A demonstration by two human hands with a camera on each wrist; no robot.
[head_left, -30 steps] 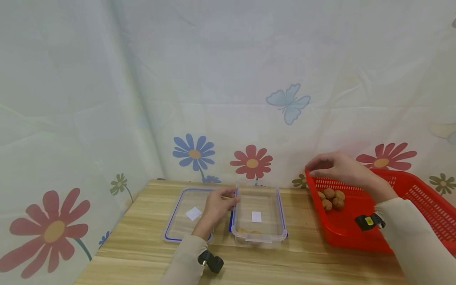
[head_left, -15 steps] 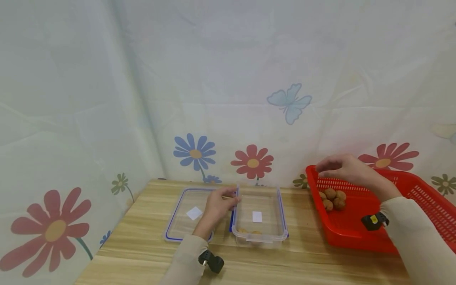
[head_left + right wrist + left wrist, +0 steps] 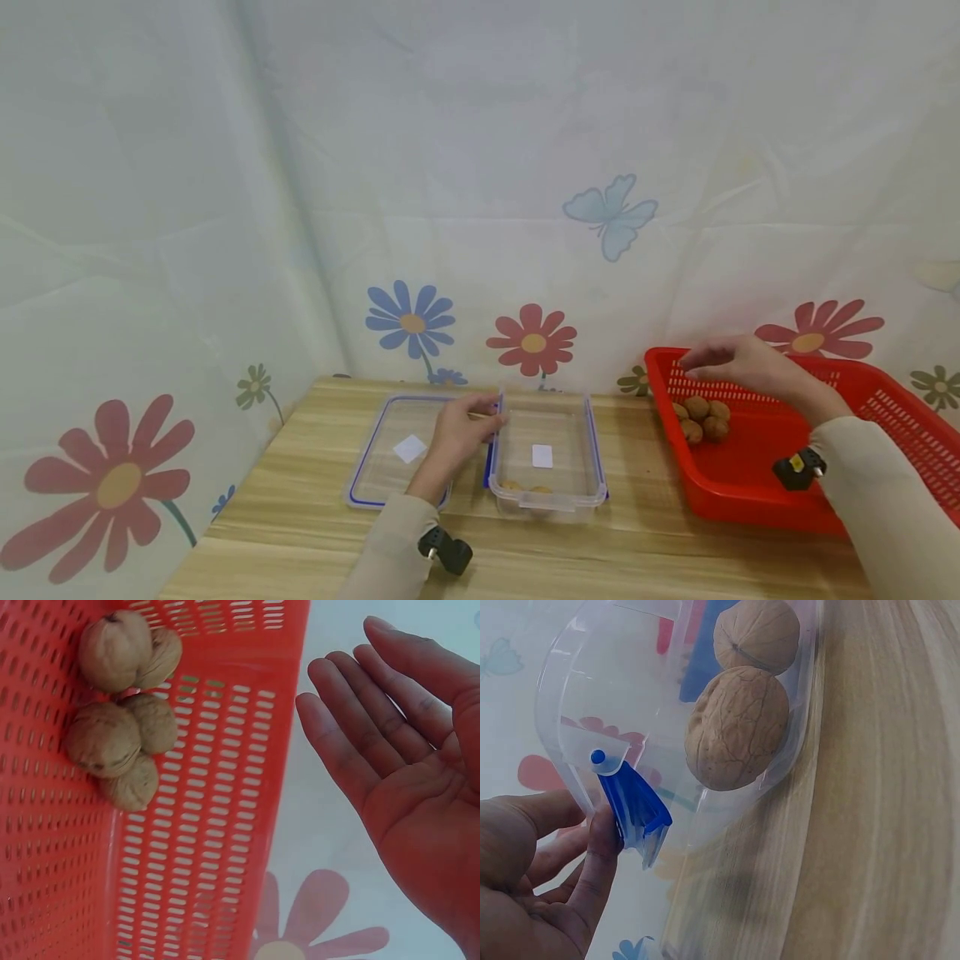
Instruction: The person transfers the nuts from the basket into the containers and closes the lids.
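Observation:
A clear container (image 3: 545,500) with blue latches stands mid-table and holds two walnuts (image 3: 525,487). My left hand (image 3: 468,429) grips its left wall; in the left wrist view the thumb presses the blue latch (image 3: 634,806) beside the two walnuts (image 3: 739,727). My right hand (image 3: 720,360) hovers empty, fingers straight, above the far left corner of the red basket (image 3: 750,492). Several walnuts (image 3: 701,417) lie just below it. In the right wrist view the open palm (image 3: 390,750) is beside the basket's wall (image 3: 210,847), apart from the walnuts (image 3: 124,742).
The container's clear lid (image 3: 397,450) with a blue rim lies flat to its left, under my left forearm. The wooden table (image 3: 300,517) is backed by a flowered cloth (image 3: 480,208) on the rear and left sides.
My right hand has moved right and down, from the basket's left corner to over the walnuts. My left hand has stayed on the container.

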